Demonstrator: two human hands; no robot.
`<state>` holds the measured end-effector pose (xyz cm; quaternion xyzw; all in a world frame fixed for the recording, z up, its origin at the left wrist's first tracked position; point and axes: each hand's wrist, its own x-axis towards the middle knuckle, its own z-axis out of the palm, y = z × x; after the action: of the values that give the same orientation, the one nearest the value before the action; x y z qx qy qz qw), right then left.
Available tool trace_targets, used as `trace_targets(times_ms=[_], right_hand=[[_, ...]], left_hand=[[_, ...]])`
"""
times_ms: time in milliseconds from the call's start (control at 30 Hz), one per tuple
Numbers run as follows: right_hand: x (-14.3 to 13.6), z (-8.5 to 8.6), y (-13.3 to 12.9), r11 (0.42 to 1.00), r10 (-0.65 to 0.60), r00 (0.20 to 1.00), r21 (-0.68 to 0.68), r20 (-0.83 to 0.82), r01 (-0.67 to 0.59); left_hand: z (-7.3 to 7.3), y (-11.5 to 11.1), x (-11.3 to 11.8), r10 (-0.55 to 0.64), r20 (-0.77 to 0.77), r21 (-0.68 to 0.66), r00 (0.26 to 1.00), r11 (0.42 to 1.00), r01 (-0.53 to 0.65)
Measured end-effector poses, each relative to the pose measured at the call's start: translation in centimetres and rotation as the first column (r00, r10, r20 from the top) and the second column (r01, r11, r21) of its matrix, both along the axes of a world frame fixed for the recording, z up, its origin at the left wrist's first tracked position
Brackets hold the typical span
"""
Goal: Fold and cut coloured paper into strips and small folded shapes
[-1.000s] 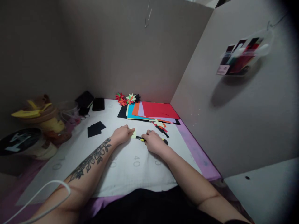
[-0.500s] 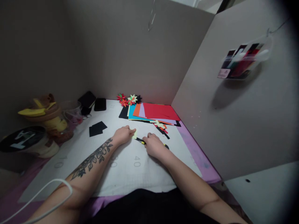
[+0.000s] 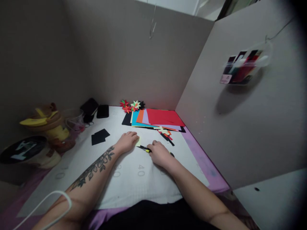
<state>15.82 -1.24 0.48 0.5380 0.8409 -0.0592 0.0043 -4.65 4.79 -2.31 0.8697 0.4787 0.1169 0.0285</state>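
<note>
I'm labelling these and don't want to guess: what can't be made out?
Head view: the yellow paper's full shape, partly under the left hand.
Head view: the black-and-yellow tool's middle, behind the right hand.
Head view: what the hanging holder contains, too blurred.
Head view: the white cable's ends, cut off by the bottom edge.

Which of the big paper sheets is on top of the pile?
The red sheet: it overlaps the lilac sheet, with the orange sheet and blue sheet lower down.

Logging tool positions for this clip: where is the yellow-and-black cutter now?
In the head view, the cutter is in the right hand, its tip beside the pale yellow paper.
</note>
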Motion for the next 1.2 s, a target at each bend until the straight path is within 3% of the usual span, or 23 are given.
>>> trace_targets(times_ms=[233, 433, 500, 567, 633, 733, 900, 1200], right_hand=[[0.9, -0.2, 1.1, 0.998, -0.043, 0.998, 0.04, 0.037, 0.041], [1.8, 0.1, 2.4, 0.999, 0.01, 0.999, 0.031, 0.051, -0.011], [1.9, 0.2, 2.6, 0.999, 0.026, 0.998, 0.032, 0.053, -0.027], [2.0, 0.1, 2.7, 0.998, 0.037, 0.998, 0.043, 0.057, -0.039], [2.0, 0.0, 2.8, 0.997, 0.045, 0.997, 0.06, 0.056, -0.048], [2.1, -0.3, 3.0, 0.995, 0.054, 0.997, 0.076, 0.05, -0.057], [2.1, -0.5, 3.1, 0.993, 0.071, 0.997, 0.088, 0.038, -0.074], [1.8, -0.2, 2.9, 0.993, 0.086, 0.994, 0.08, 0.064, -0.091]], left_hand=[[0.5, 0.1, -0.6, 0.008, -0.024, -0.033, 1.0, 0.999, -0.009], [1.3, -0.7, -1.7, 0.132, 0.06, -0.144, 0.989, 0.982, -0.123], [1.6, -1.0, -1.7, 0.095, 0.092, -0.12, 0.991, 0.989, -0.084], [1.8, -1.0, -1.5, -0.022, 0.119, -0.116, 0.993, 0.993, 0.036], [1.6, -0.9, -1.4, -0.143, 0.119, -0.156, 0.983, 0.975, 0.16], [1.2, -0.4, -1.6, -0.223, 0.077, -0.223, 0.972, 0.946, 0.235], [0.9, 0.3, -2.4, -0.194, -0.013, -0.253, 0.981, 0.95, 0.184], [2.1, 0.3, -1.8, -0.142, -0.086, -0.35, 0.986, 0.931, 0.103]])
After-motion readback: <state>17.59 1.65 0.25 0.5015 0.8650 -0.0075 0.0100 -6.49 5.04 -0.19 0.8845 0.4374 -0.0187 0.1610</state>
